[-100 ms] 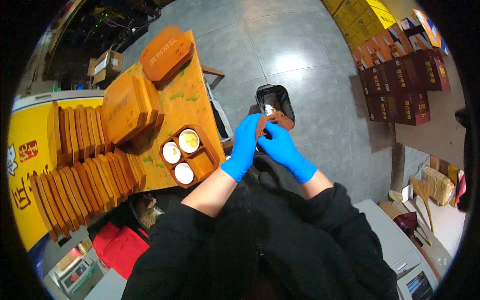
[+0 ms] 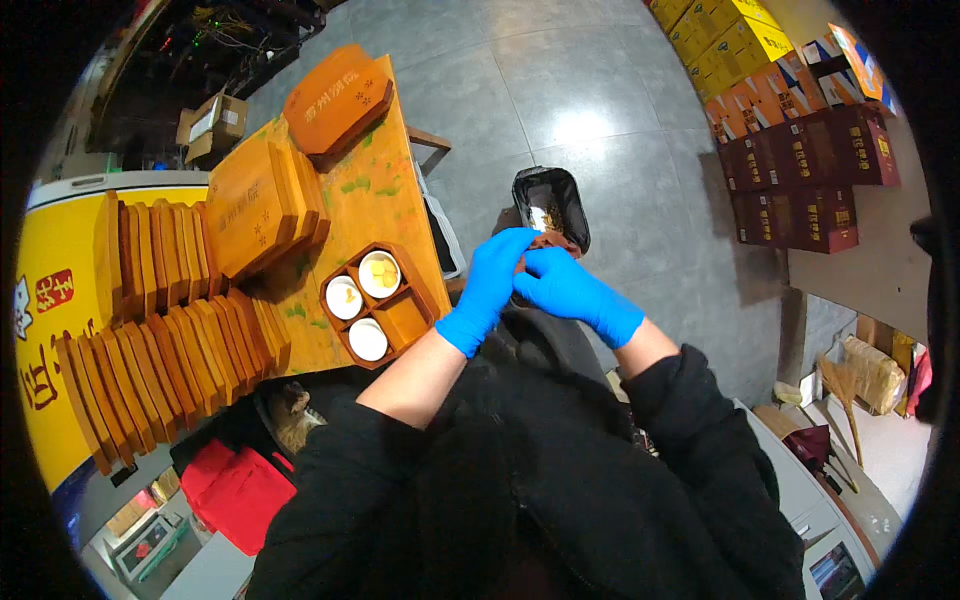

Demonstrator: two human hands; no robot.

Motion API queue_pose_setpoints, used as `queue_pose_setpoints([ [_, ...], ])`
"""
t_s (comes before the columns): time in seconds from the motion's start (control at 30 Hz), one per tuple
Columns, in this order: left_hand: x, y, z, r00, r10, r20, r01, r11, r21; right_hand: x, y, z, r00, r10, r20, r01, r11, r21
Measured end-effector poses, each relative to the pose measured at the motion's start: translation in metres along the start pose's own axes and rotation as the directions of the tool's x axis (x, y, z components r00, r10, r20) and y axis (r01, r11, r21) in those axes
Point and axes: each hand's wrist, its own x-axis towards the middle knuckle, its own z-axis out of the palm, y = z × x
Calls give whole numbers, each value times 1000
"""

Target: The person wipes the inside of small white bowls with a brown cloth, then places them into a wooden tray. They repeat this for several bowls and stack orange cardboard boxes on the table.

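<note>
Bare floor (image 2: 660, 200) leaves wide passage above and right of the black-lined bin (image 2: 573, 205) near mid-frame. Upright wooden pieces (image 2: 150, 375) crowd the left; maroon cartons (image 2: 795, 160) block the upper right.

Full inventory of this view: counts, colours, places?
Cloth-like item: one, brown, in both hands
Lined bin: one, black, beyond the hands
Divided octagonal box: one, brown, on table
Dishes: three, white, inside that box
Octagonal wooden boxes or lids: many, brown, left
Table: one, yellowish, left
Cartons: many, yellow, orange and maroon, upper right
Open cardboard box: one, brown, upper left
Broom: one, tan, lower right
Fabric: one, red, lower left
Left hand, right hand: two, blue-gloved, centre
</note>
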Motion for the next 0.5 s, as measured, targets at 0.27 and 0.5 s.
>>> queue_pose_setpoints([
  [0.27, 7, 20, -24, 722, -656, 220, 663, 567, -488, -5, 3, -43, 947, 317, -47, -162, 349, -923],
  [0.5, -14, 39, -38, 736, -614, 284, 615, 433, -659, -21, -8, -5, 909, -254, -331, 222, 966, -132],
])
